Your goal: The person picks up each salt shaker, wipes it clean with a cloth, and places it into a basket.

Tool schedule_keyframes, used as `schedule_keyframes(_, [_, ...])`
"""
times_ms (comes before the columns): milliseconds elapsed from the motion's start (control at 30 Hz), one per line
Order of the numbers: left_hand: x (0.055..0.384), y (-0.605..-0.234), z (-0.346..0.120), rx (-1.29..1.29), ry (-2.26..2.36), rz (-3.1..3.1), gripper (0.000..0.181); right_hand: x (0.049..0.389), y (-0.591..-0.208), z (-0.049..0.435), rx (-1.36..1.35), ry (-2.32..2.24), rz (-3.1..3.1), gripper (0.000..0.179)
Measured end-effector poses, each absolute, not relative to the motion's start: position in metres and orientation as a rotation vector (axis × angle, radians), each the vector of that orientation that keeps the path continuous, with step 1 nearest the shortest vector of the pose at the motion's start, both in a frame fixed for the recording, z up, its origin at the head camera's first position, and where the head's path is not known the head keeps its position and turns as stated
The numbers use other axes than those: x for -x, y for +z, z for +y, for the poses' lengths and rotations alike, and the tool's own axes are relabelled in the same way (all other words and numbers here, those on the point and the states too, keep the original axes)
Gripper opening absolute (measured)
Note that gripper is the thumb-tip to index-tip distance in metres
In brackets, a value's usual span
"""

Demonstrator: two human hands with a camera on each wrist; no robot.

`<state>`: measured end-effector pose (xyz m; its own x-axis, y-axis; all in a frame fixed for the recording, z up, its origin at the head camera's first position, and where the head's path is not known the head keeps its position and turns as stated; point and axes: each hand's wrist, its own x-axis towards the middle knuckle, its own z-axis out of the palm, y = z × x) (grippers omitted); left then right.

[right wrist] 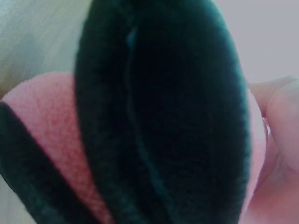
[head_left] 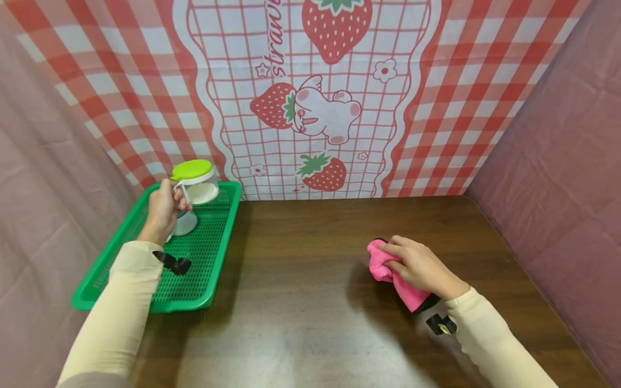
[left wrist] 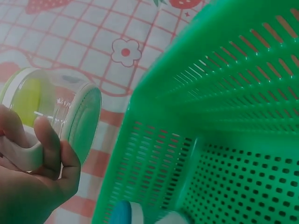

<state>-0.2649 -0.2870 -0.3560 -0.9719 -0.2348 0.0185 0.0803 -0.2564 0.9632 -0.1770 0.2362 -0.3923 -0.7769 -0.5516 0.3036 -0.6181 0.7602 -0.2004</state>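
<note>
pink cloth (head_left: 394,275) mostly under right hand (head_left: 421,268), perhaps bunched

Looked like a staged recording booth, not a real room: wooden table (head_left: 315,280) boxed in w/ strawberry-print cloth (head_left: 310,97) & pink drapes (head_left: 558,161).

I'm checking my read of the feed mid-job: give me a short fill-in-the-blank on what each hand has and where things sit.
1. The left hand holds a clear jar with a ____ lid by its handle.
2. The jar is held above the green ____.
3. The right hand has its grip on a ____ cloth on the table.

Missing words: green; tray; pink
</note>
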Motion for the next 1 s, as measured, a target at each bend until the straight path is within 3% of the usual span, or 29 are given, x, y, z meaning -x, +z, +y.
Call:
schedule_keyframes(633, [0.275, -0.386, -0.298, -0.223, -2.391, -2.098, 0.046, 0.177, -0.394, 0.237, -0.915, 0.465, -2.730, 0.028])
schedule_keyframes(1000, [0.270, -0.383, -0.294, -0.285, -2.403, -2.169, 0.044, 0.178, -0.396, 0.237, -0.902, 0.500, -2.749, 0.028])
